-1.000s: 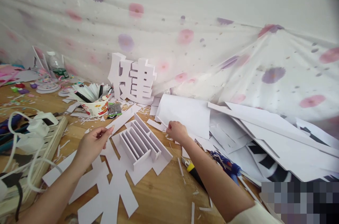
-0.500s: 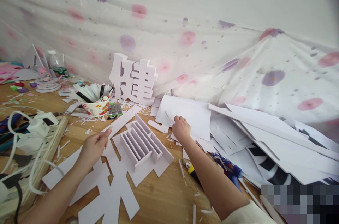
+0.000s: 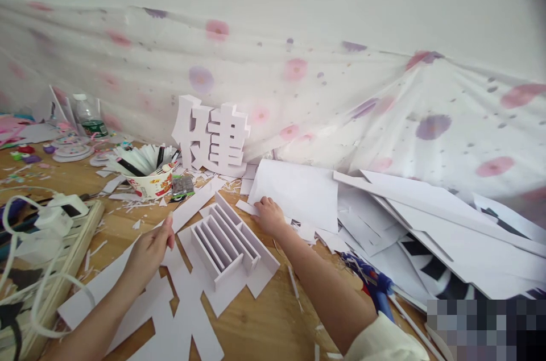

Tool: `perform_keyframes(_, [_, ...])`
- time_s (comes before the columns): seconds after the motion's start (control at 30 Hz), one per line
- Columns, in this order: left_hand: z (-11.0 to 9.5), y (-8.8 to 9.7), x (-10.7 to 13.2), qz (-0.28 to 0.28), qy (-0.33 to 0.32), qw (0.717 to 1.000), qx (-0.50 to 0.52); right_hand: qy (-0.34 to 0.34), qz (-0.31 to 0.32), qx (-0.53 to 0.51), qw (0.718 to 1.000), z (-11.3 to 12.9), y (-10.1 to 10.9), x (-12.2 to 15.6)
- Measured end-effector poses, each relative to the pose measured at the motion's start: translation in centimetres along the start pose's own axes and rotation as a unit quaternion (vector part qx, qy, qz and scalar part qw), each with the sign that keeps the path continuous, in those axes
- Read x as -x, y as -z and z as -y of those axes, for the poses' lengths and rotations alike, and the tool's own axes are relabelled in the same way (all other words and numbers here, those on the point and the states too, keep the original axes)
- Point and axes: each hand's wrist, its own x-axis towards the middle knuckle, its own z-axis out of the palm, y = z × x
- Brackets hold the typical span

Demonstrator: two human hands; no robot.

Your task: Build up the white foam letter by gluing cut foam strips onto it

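My left hand (image 3: 150,248) is closed over the left side of a flat white cut-out board (image 3: 185,287), thumb pressed to the fingers; whatever they hold is hidden. Thin upright white strips form a walled, slotted shape (image 3: 252,266) on the cut-out's upper right part. Beyond that shape, my right hand (image 3: 271,216) is closed, with curled fingers at the near end of a short white strip (image 3: 244,207). A longer white strip (image 3: 197,202) lies between the two hands. Behind, a finished-looking white 3D character (image 3: 232,133) stands upright against the covered wall.
A power strip (image 3: 83,247) with white plugs and cables lies left. A paper bowl (image 3: 149,183) of white sticks and a bottle (image 3: 91,116) stand behind. To the right are a blue glue gun (image 3: 377,287) and stacked white boards (image 3: 426,219). Scraps litter the wooden table.
My right hand has moved left and slightly toward me, from beside the large white sheet to the short strip's end. My left hand stays closed, a little lower in view as the view shifted.
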Motion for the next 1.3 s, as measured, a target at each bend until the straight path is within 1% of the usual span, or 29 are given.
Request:
perform_keyframes(0.1, [-0.5, -0.2, 0.1, 0.009, 0.002, 1.000, -0.003, -0.017, -0.006, -0.041, 0.999, -0.4, -0.1, -0.2])
perform_keyframes(0.2, [-1.1, -0.5, 0.1, 0.004, 0.006, 1.000, -0.011, -0.046, -0.017, -0.104, 0.993, -1.0, 0.2, -0.2])
perform_keyframes(0.27, [-1.3, -0.7, 0.1, -0.008, 0.021, 1.000, -0.009, -0.066, -0.032, -0.161, 0.984, -1.4, 0.7, 0.1])
perform_keyframes(0.33, [-1.4, -1.0, -0.1, -0.019, 0.021, 1.000, -0.003, -0.086, -0.040, -0.231, 0.968, -1.7, 1.5, 0.5])
perform_keyframes(0.43, [-1.8, -1.6, -0.2, -0.043, -0.005, 0.999, -0.015, -0.094, -0.018, -0.358, 0.929, -1.9, 3.0, 1.5])
perform_keyframes(0.53, [-2.7, -2.3, -0.2, -0.058, -0.020, 0.998, -0.029, -0.070, 0.023, -0.483, 0.873, -1.6, 4.5, 3.2])
perform_keyframes(0.6, [-3.6, -2.9, 0.0, -0.046, -0.034, 0.998, -0.023, -0.053, 0.040, -0.546, 0.835, -1.4, 5.3, 4.4])
perform_keyframes(0.67, [-4.4, -3.4, 0.3, -0.030, -0.047, 0.998, -0.014, -0.045, 0.045, -0.591, 0.804, -1.3, 5.8, 5.5])
perform_keyframes(0.73, [-5.1, -3.9, 0.5, -0.016, -0.056, 0.998, -0.002, -0.045, 0.038, -0.621, 0.782, -1.3, 6.0, 6.4])
perform_keyframes(0.8, [-5.6, -4.3, 0.8, -0.003, -0.066, 0.998, 0.022, -0.053, 0.025, -0.639, 0.767, -1.5, 6.0, 7.1])
perform_keyframes(0.87, [-6.0, -4.6, 1.1, 0.013, -0.079, 0.996, 0.051, -0.055, 0.016, -0.650, 0.758, -1.7, 6.1, 7.8])
perform_keyframes(0.9, [-6.1, -4.7, 1.3, 0.021, -0.084, 0.994, 0.061, -0.052, 0.013, -0.650, 0.758, -1.8, 6.2, 8.2])
perform_keyframes(1.03, [-6.9, -5.0, 1.9, 0.050, -0.103, 0.991, 0.069, -0.038, -0.001, -0.622, 0.782, -2.4, 6.6, 9.6])
perform_keyframes(1.07, [-7.1, -5.1, 2.1, 0.054, -0.102, 0.991, 0.064, -0.034, 0.002, -0.621, 0.783, -2.5, 6.6, 10.0])
perform_keyframes(1.2, [-8.4, -5.4, 2.6, 0.050, -0.100, 0.993, 0.036, -0.020, 0.036, -0.643, 0.765, -3.1, 6.7, 11.1])
perform_keyframes(1.3, [-9.1, -5.9, 2.9, 0.040, -0.117, 0.992, 0.038, -0.014, 0.054, -0.646, 0.761, -3.3, 6.9, 11.8])
